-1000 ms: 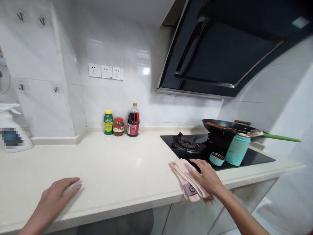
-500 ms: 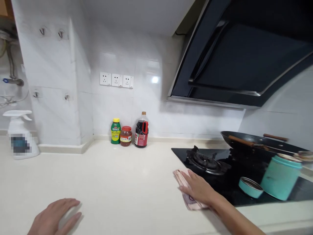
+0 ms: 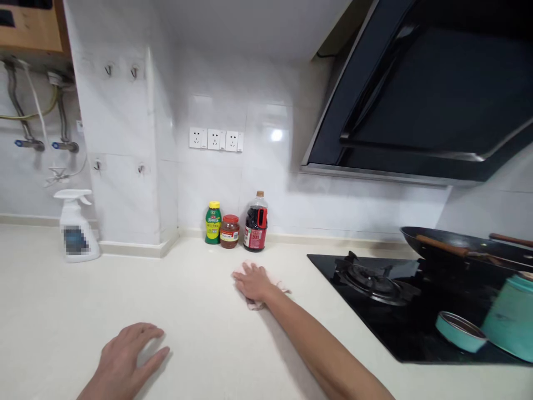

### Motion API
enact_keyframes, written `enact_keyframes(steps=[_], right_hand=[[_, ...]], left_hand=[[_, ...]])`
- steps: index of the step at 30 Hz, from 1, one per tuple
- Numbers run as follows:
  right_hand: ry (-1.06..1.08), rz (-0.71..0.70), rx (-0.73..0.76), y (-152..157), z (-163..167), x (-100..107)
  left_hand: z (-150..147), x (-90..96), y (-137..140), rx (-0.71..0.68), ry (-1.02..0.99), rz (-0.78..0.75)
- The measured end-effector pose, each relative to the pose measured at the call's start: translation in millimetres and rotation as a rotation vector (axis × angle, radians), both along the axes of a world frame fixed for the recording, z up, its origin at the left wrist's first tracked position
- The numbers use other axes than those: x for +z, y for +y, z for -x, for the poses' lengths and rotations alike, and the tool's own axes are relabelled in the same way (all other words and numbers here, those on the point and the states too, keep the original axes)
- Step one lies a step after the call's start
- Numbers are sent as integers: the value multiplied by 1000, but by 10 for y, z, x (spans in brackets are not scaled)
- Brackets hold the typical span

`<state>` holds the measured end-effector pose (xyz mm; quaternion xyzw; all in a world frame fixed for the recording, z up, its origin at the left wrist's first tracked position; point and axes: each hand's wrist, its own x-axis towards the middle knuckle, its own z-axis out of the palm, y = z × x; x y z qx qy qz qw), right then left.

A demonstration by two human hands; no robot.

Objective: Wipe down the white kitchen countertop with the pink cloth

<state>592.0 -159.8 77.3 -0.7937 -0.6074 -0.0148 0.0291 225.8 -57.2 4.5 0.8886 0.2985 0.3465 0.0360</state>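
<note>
My right hand presses flat on a pink cloth on the cream countertop, arm stretched toward the back wall. Most of the cloth is hidden under the palm. Just beyond it stand a green bottle, a red jar and a dark sauce bottle. My left hand rests flat on the counter near the front edge, fingers apart, holding nothing.
A black gas hob lies to the right with a wok, a teal canister and its lid. A white spray bottle stands at the left by the wall. A range hood hangs above.
My right hand has slid the cloth left and away from the hob's front corner toward the bottles. The view has swung left. My left hand has stayed flat on the counter.
</note>
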Motion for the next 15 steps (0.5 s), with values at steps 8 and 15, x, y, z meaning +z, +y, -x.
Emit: enact_keyframes(steps=[8, 15], right_hand=[[-11, -83, 332, -546, 845, -43], [-70, -93, -76, -1132, -131, -47]], left_hand=[[3, 21, 9, -17, -60, 83], [26, 227, -128, -21, 7, 170]])
